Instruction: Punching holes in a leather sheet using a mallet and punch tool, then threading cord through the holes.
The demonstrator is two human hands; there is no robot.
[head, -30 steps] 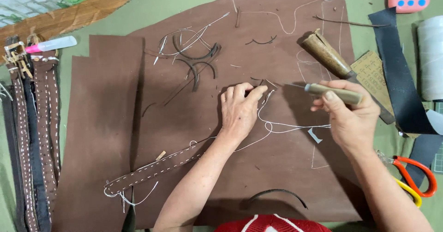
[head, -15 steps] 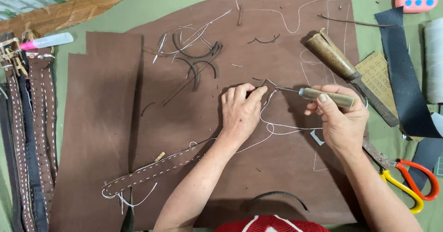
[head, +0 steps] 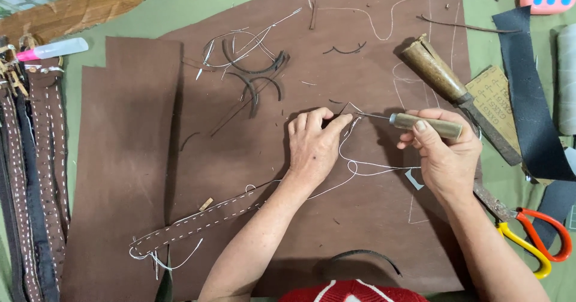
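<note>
Straps (head: 33, 176) with white stitching lie along the counter's left edge, beside a pink-capped marker (head: 51, 50). On the big brown leather sheet (head: 132, 158) a narrow stitched strap (head: 204, 218) runs slantwise up to the left hand (head: 313, 146), whose fingers are pressed together, pinching the strap's far end against the sheet — much as half a second ago. White thread (head: 360, 170) loops away from that spot toward the right. The right hand (head: 445, 155) is wrapped around an awl (head: 420, 123), thumb on top of the handle; its thin point now meets the strap end right at the left fingertips (a second ago the tool was held a little higher and farther off). Beyond lie a wooden-handled tool (head: 435, 74) and, near the right edge, scissors (head: 534, 242) with red and yellow handles — both unmoved.
</note>
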